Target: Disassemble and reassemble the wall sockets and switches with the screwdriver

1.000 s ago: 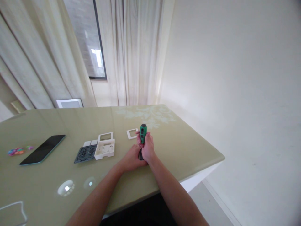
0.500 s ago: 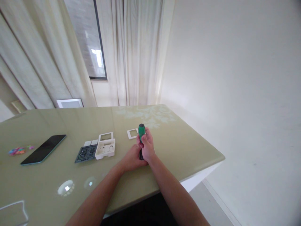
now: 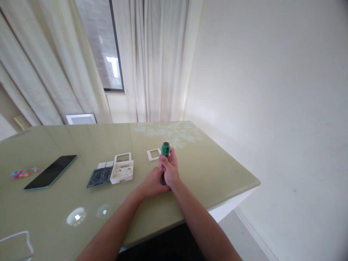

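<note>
My right hand [image 3: 172, 173] is wrapped around the green handle of a screwdriver [image 3: 165, 149], whose dark-capped end points up. The blade is hidden by my fingers. Just below and to the left, my left hand [image 3: 153, 182] is closed on a small piece with a dark face [image 3: 163, 179], mostly covered by both hands, so its kind does not show. The two hands touch each other over the table's near right part. Behind them lies a square white frame [image 3: 149, 156], flat on the table, partly covered by my right hand.
To the left sit an open white switch box [image 3: 121, 174], another white frame [image 3: 116, 158], small white plates [image 3: 105, 165] and a dark grey moulded plate [image 3: 99, 177]. Farther left are a black-screened tablet or phone [image 3: 51, 172] and colourful small pieces [image 3: 20, 174]. The table's edge [image 3: 233, 198] runs along the right.
The screwdriver handle has turned and tilted slightly to the right, showing a dark inset, and less of it shows above my fingers. My left hand has stayed nearly still.
</note>
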The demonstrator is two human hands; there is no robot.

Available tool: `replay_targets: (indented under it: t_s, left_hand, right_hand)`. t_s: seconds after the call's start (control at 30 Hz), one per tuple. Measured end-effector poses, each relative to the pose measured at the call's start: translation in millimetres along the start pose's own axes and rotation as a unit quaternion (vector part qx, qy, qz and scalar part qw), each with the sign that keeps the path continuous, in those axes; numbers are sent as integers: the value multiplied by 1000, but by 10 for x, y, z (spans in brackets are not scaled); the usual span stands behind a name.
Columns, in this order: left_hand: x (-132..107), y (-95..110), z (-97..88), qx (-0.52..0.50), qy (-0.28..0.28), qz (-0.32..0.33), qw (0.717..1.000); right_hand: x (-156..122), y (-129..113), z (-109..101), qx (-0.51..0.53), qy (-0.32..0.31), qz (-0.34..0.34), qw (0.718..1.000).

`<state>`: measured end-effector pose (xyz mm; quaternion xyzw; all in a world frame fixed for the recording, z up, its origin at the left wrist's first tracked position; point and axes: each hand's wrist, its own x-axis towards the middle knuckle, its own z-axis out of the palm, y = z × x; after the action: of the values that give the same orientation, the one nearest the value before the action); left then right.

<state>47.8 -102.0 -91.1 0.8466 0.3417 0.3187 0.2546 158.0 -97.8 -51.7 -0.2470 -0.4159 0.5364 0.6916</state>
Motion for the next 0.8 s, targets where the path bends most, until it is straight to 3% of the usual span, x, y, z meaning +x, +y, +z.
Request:
replay_targets:
  t_s: [0.43, 0.8]
  left_hand:
    - [7, 20, -8, -24, -26, 4, 999]
    - [4, 43, -42, -16, -25, 3, 1000]
  right_hand:
    - [-37, -23, 39, -15, -23, 0, 1000]
    - [-24, 12, 21, -29, 1, -9, 1000]
